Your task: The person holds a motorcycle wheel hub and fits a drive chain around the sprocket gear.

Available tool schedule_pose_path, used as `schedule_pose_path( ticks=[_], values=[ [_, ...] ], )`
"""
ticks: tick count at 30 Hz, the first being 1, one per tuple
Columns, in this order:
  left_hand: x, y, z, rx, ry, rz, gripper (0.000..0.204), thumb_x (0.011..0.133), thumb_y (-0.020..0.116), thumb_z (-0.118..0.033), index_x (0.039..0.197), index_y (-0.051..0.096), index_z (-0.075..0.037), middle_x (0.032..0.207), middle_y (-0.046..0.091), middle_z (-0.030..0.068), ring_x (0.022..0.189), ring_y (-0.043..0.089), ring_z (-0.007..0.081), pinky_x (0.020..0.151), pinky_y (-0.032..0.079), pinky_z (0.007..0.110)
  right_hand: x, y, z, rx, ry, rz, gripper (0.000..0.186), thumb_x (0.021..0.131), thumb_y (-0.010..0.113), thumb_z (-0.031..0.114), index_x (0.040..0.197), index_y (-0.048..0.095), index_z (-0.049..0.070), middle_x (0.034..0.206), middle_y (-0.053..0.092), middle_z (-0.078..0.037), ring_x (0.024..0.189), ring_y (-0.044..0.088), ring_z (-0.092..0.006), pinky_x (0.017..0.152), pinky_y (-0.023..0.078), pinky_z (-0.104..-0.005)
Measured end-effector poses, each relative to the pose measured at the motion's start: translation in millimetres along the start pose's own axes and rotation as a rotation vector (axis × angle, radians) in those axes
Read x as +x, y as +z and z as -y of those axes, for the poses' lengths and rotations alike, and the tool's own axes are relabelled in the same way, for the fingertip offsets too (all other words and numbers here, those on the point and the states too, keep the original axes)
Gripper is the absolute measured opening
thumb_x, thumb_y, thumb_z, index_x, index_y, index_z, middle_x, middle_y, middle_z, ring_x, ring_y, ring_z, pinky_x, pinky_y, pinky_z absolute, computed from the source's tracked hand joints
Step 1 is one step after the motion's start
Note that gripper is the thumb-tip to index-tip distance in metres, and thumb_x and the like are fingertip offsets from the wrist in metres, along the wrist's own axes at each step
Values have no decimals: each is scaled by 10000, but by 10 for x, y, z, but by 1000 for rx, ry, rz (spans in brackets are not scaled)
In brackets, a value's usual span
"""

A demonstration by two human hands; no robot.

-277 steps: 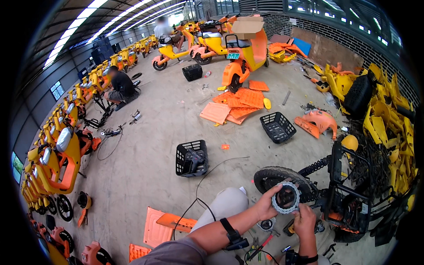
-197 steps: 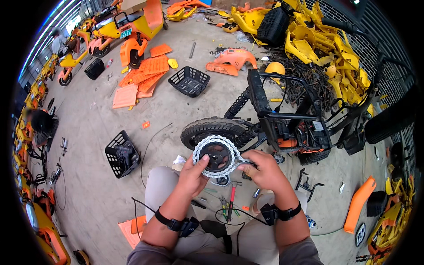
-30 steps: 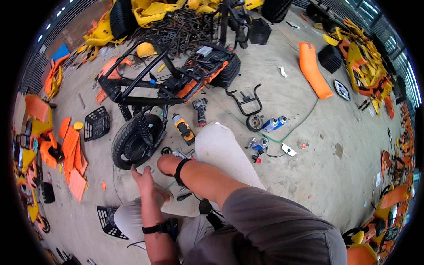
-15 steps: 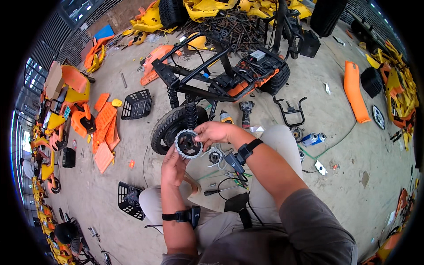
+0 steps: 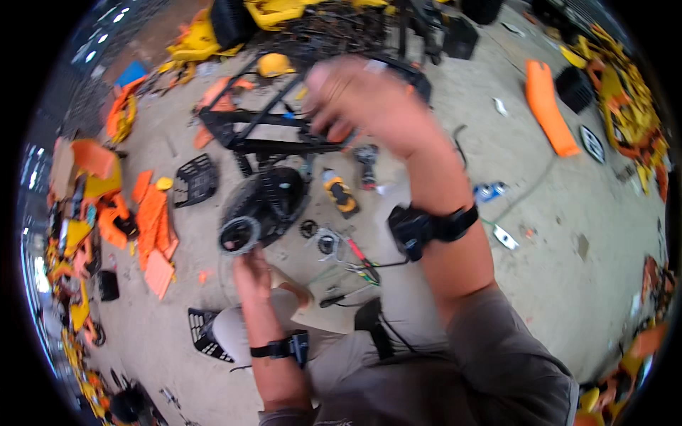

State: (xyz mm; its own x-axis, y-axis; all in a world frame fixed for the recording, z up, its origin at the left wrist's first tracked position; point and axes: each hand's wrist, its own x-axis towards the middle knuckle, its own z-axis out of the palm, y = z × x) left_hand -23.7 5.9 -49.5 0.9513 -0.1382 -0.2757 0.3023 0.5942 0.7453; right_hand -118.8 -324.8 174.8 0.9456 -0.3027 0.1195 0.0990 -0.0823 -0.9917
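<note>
Concrete floor [image 5: 540,298] fills the frame, strewn with orange panels [image 5: 153,227] at the left edge. Left of centre, the left hand [image 5: 250,268] grips a grey toothed ring [image 5: 239,235], held just in front of a black tyre [image 5: 266,202]. At upper centre, the right hand [image 5: 369,103] is raised and blurred; its grip cannot be told.

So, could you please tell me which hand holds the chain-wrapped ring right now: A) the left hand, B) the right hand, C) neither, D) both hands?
A: the left hand alone holds the chain-wrapped ring low by the tyre, while the blurred right hand is raised well apart from it.
</note>
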Motion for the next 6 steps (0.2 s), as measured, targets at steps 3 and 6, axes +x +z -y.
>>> schedule_pose_path(
  ticks=[3,6],
  values=[
    [146,-322,-44,-195,-49,211,213,993,473,-137,1055,608,16,968,661,80,852,618,182,841,551,310,-83,-942,-164,43,-234,-688,324,925,599,277,974,625,-42,834,685,-137,676,651,-192,586,524,-295],
    [134,-119,-85,-132,-122,274,166,975,544,-213,987,609,-62,984,666,56,804,578,157,828,513,309,-418,-1774,-564,-388,-44,-943,246,918,558,187,961,638,-42,747,679,-148,643,667,-162,592,534,-278]
  ],
)
